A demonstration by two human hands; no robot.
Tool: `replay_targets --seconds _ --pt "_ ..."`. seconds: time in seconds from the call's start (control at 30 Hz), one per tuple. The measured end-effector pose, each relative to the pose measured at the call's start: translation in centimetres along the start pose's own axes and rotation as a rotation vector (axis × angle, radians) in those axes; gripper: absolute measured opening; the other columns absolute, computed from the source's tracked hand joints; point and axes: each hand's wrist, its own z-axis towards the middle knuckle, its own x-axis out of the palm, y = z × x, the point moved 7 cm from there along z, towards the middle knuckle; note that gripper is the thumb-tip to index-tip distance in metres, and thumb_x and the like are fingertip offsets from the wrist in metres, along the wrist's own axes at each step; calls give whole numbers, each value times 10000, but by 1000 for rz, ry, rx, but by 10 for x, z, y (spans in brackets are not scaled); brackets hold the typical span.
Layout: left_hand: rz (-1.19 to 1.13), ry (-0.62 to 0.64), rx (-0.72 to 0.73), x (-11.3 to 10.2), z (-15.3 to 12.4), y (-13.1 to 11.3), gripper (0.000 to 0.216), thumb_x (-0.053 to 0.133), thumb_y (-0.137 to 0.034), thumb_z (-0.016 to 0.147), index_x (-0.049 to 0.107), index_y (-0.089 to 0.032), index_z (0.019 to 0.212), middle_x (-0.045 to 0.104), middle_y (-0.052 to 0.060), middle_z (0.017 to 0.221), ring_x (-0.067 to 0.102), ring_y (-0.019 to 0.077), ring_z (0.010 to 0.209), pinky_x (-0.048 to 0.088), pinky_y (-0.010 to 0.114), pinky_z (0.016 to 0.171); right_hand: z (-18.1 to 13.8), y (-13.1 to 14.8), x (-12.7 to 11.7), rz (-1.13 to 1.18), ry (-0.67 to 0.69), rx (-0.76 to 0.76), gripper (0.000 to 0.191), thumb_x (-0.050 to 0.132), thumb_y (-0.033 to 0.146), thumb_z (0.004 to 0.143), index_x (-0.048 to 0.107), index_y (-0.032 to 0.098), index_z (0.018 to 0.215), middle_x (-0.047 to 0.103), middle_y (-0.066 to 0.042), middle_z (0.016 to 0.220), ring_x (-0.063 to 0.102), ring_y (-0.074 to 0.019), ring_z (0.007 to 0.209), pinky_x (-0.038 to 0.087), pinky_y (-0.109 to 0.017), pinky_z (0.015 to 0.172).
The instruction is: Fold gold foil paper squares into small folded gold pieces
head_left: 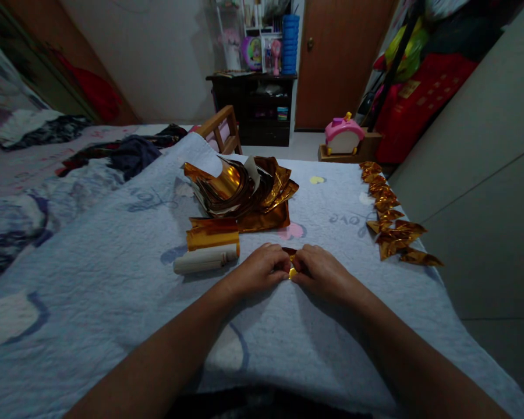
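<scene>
Both hands meet over the bed, each closed on one small piece of gold foil paper (292, 273). My left hand (266, 267) pinches its left side and my right hand (318, 269) its right side; the fingers cover most of it. Beyond them lies a fanned stack of gold foil sheets (244, 189), some showing pale backs. A rolled sheet, gold outside with a pale grey part (205, 259), rests left of my left hand. Along the right edge runs a row of folded gold foil pieces (386, 215), several of them overlapping.
A pale blue patterned quilt (135, 279) covers the bed. Rumpled clothes (135, 154) lie at the left. Past the far edge stand a wooden chair (220, 129), a dark cabinet (251, 107) and a pink toy (344, 135). A pale cabinet wall (484, 192) is at the right.
</scene>
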Motion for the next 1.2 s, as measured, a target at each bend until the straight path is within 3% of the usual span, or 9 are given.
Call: replay_targets --seconds 0.17,0.47,0.73,0.93,1.1,1.2 --pt "-84 44 0 -2 1 4 99 609 -85 821 642 -178 813 600 9 826 553 163 829 427 278 770 2 3 1 -65 -20 54 119 658 295 886 628 192 833 634 -60 855 524 -200 798 313 -321 699" --pt "-114 67 13 -7 -1 3 35 611 -147 868 608 -179 854 570 5 837 532 153 819 417 257 734 3 11 3 -165 -110 111 245 651 431 909 669 187 912 638 -78 850 557 -231 811 304 -327 664" --pt "-103 92 15 -4 1 5 108 577 -72 820 586 -179 812 550 -4 819 518 151 817 404 255 737 1 0 6 -53 -67 20 99 675 281 889 643 191 913 617 -45 863 510 -187 790 301 -303 698" --pt "-112 97 29 -4 1 4 112 567 -64 820 589 -174 811 579 5 826 526 159 828 401 273 773 -1 -1 7 18 -31 -6 126 660 232 881 633 196 998 614 -53 928 504 -196 842 317 -310 749" --pt "-81 99 34 -5 0 3 129 566 -56 819 582 -184 818 594 7 853 537 169 874 412 280 817 -5 -2 -1 74 -36 13 97 644 185 833 559 189 881 592 -38 874 483 -188 816 338 -314 750" --pt "-47 98 64 -6 -2 -2 130 555 -66 842 584 -192 831 614 10 882 542 175 916 416 287 862 -8 0 -5 123 51 -52 135 640 128 780 535 199 825 582 -34 888 505 -186 845 363 -307 766"
